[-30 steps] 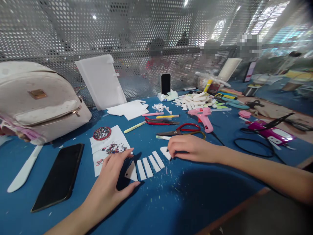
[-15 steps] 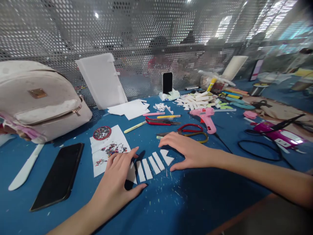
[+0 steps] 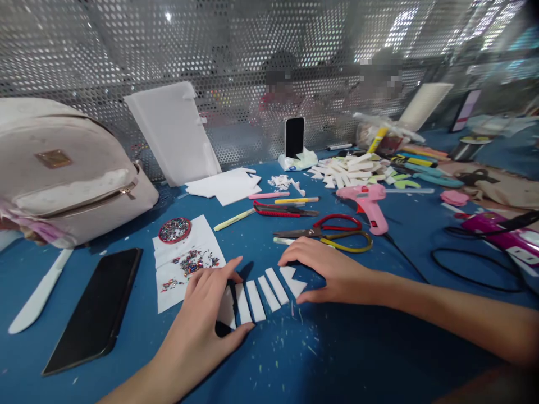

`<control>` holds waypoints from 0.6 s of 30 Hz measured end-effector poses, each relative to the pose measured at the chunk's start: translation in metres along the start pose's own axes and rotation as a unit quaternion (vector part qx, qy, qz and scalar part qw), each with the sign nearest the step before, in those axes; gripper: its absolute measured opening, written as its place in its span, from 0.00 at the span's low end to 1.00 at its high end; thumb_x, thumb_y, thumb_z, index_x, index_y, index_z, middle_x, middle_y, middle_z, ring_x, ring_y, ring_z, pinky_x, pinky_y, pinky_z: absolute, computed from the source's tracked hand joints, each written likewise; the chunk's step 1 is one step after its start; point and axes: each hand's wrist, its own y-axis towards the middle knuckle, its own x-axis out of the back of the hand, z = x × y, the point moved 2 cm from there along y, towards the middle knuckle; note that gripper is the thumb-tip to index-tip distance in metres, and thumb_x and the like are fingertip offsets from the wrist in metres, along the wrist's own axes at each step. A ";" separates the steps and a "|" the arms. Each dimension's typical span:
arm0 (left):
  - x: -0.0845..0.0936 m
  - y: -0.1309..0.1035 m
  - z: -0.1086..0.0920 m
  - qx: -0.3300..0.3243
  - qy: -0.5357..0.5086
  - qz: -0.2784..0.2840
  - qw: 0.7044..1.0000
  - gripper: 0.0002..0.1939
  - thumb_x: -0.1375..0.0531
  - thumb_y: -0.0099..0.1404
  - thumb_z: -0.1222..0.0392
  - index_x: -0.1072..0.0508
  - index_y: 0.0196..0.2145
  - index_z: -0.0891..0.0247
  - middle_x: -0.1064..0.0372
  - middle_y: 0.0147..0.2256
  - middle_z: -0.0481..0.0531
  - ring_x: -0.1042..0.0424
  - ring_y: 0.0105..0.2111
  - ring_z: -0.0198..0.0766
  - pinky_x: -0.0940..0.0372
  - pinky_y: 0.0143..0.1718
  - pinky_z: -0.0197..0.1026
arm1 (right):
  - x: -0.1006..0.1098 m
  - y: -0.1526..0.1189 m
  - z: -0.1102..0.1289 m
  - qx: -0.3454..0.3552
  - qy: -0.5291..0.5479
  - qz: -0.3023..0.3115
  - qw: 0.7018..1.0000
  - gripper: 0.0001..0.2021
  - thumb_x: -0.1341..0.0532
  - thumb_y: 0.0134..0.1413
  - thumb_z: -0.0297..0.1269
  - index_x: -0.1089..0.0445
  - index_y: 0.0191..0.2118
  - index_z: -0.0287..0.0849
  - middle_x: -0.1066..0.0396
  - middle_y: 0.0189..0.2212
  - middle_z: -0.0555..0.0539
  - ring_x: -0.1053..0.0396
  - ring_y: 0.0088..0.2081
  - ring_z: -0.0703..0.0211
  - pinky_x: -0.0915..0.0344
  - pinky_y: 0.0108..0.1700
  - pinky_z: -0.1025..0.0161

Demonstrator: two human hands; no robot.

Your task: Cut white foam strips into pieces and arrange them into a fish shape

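both hands are down on the blue bench (image 3: 357, 359), working a little fan of white foam strips (image 3: 263, 292) near the front edge. the left hand (image 3: 206, 314) lies flat with fingers spread and loose, fingertips pressing the leftmost strip, gripping nothing. the right hand (image 3: 328, 269) arches over the far end of the row, fingers and thumb parted, tips touching the notched end piece (image 3: 293, 279) rather than pinching it.

risk, as i read it: these strips look light and lie just beside one another, so a sideways nudge from either palm could skew the whole fan, and the left palm already covers part of the first piece. the bench is flecked with offcuts, which could get under a strip and lift it.

around them: the red-handled scissors (image 3: 326, 229) sit just behind the right hand, close enough to be knocked by the knuckles. further back a pink glue gun (image 3: 367, 203), its cord trailing toward the right edge, a red craft knife (image 3: 282, 210), and pens. left of the strips, a white paper with sequins (image 3: 185, 261), just beside the left fingers and easily brushed, a round sequin dish (image 3: 174, 229), and a black phone (image 3: 95, 308). a pale backpack (image 3: 67, 174) fills the back left corner, and a heap of foam scraps (image 3: 349, 168) lies by the perforated screen.
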 end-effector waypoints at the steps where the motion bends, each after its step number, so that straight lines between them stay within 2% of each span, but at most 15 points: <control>1: 0.000 0.000 0.000 0.005 0.000 0.005 1.000 0.40 0.38 0.65 0.59 0.53 0.68 0.46 0.33 0.52 0.52 0.36 0.54 0.51 0.48 0.62 0.62 | 0.000 0.000 0.000 0.000 0.003 0.001 1.000 0.27 0.33 0.56 0.55 0.32 0.54 0.43 0.30 0.52 0.41 0.35 0.53 0.47 0.41 0.57 0.52; 8: -0.005 0.002 -0.002 0.015 0.008 0.013 1.000 0.42 0.37 0.64 0.56 0.56 0.68 0.43 0.36 0.55 0.51 0.39 0.57 0.53 0.55 0.64 0.66 | -0.001 0.000 -0.001 0.008 0.011 -0.001 1.000 0.28 0.31 0.55 0.54 0.33 0.55 0.42 0.30 0.52 0.41 0.35 0.54 0.47 0.42 0.57 0.53; 12: -0.007 0.007 -0.005 -0.009 0.020 -0.004 1.000 0.45 0.36 0.62 0.57 0.56 0.69 0.45 0.35 0.54 0.52 0.38 0.55 0.54 0.55 0.64 0.66 | -0.001 0.001 0.000 0.011 0.012 -0.004 1.000 0.28 0.32 0.55 0.54 0.33 0.55 0.42 0.30 0.52 0.40 0.35 0.54 0.46 0.41 0.57 0.52; 18: -0.008 0.012 -0.010 -0.021 0.008 0.006 1.000 0.43 0.37 0.63 0.61 0.55 0.68 0.48 0.33 0.50 0.52 0.36 0.53 0.51 0.54 0.64 0.65 | -0.001 -0.002 0.000 0.018 0.005 -0.007 1.000 0.28 0.32 0.56 0.53 0.33 0.56 0.43 0.30 0.52 0.40 0.35 0.55 0.47 0.41 0.59 0.51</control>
